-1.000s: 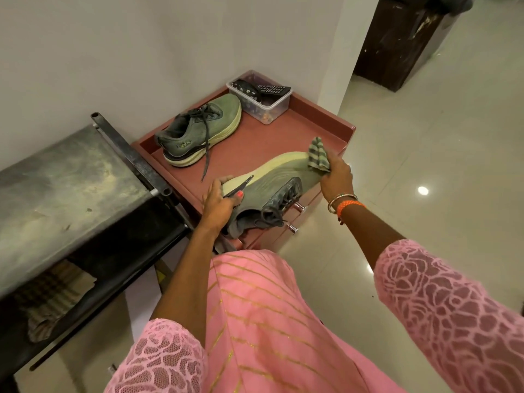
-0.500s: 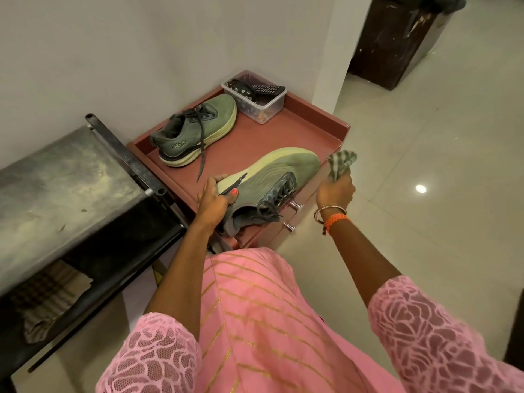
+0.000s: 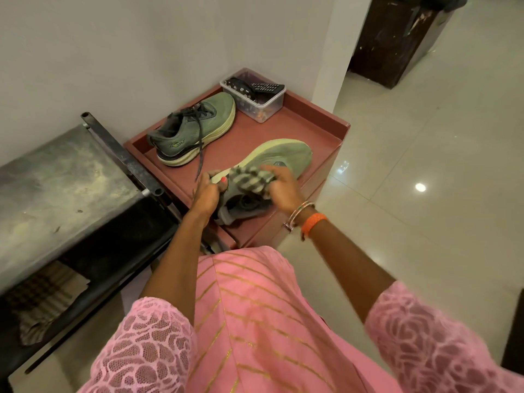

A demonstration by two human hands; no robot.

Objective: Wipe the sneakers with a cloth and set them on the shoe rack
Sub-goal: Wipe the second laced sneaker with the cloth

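A green sneaker (image 3: 279, 157) lies tilted on its side over the reddish cabinet top (image 3: 317, 129), toe pointing away from me. My left hand (image 3: 208, 191) grips its heel end by the sole edge. My right hand (image 3: 283, 188) holds a striped cloth (image 3: 252, 178) bunched against the sneaker's side near the laces. The second green sneaker (image 3: 192, 131) stands upright on the cabinet top by the wall, its lace trailing loose. A dark metal shoe rack (image 3: 56, 177) stands to the left, its top shelf dusty.
A clear plastic box (image 3: 255, 93) with remote controls sits at the cabinet's far corner. A checked cloth (image 3: 42, 299) lies on the rack's lower shelf. Glossy tiled floor (image 3: 425, 165) spreads to the right, with a dark wooden piece (image 3: 394, 38) farther back.
My right hand has swung the cloth from beyond the sneaker's toe back onto its side near the laces. My left hand keeps its grip on the heel.
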